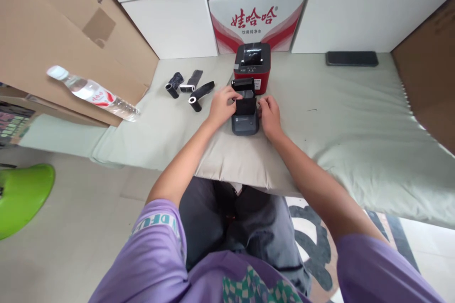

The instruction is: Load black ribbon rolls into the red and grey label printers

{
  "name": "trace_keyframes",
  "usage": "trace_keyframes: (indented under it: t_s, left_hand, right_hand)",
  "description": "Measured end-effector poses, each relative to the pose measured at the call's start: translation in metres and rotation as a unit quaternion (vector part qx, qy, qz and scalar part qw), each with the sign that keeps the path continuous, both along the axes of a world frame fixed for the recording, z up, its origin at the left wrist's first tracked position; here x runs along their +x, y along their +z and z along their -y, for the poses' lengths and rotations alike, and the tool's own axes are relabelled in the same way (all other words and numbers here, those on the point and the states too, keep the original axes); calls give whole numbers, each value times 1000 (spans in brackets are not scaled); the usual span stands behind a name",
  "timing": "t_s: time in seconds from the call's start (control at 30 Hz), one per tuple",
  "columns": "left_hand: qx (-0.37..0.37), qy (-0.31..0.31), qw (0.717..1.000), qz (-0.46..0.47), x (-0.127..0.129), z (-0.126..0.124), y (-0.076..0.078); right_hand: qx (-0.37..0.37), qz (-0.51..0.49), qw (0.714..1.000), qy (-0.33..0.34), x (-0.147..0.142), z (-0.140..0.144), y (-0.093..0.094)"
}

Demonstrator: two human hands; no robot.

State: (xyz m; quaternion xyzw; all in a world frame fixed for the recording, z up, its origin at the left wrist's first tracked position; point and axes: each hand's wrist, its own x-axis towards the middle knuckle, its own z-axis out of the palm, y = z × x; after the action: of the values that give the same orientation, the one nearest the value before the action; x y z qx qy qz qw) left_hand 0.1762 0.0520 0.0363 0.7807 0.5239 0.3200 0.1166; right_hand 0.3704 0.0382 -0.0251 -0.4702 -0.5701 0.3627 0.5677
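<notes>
— Where is the small printer, and what do the hands do with it?

— The small dark grey printer [245, 118] lies on the pale green padded cloth [337, 118], near its front edge, right before the person. Its lid [243, 86] stands open and upright. The left hand [223, 105] is on the printer's left side with its fingers curled at the open lid and paper bay, gripping there. The right hand [269, 114] rests against the printer's right side, fingers bent and pressing the casing; whether it truly clasps it I cannot tell.

— What stands close around it?

— Just behind, almost touching the raised lid, is a red printer with a black top [252, 66]. To the left lie three paper rolls in dark wrappers: one [173, 85] farthest left, one [191, 82] in the middle, and one [201, 94] nearest the left hand, all apart from the grey printer.

— Does anything block the hands?

— Only the red printer crowds the lid from behind; the sides are free.

— And farther out?

— A white carton with red print [254, 21] stands against the wall behind the red printer. A dark phone [351, 58] lies flat at the back right, well apart. A water bottle [93, 93] lies tilted on a cardboard box [46, 42] at the left. A green stool [21, 196] is on the floor at the lower left.
</notes>
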Motion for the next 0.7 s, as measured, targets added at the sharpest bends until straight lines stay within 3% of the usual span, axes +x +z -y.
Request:
trace_keyframes:
  t_s: [0.07, 0.17, 0.27, 0.43, 0.57, 0.7]
  left_hand:
    - [25, 24, 997, 67, -4, 6, -10]
    - [30, -44, 990, 127, -14, 11, -22]
    - [25, -107, 987, 118, -20, 15, -21]
    - [7, -90, 993, 79, -17, 19, -18]
    - [27, -109, 990, 85, -18, 13, -29]
    - [65, -144, 974, 160, -21, 3, -40]
  right_hand:
    - [-8, -29, 999, -26, -1, 1, 2]
    - [-14, -58, 998, -18, 0, 0, 3]
    - [-9, -76, 997, 14, 2, -3, 1]
    - [-8, -104, 990, 93, 5, -11, 0]
    - [-21, -117, 985, 126, 8, -16, 0]
    - [-28, -140, 980, 137, 11, -25, -8]
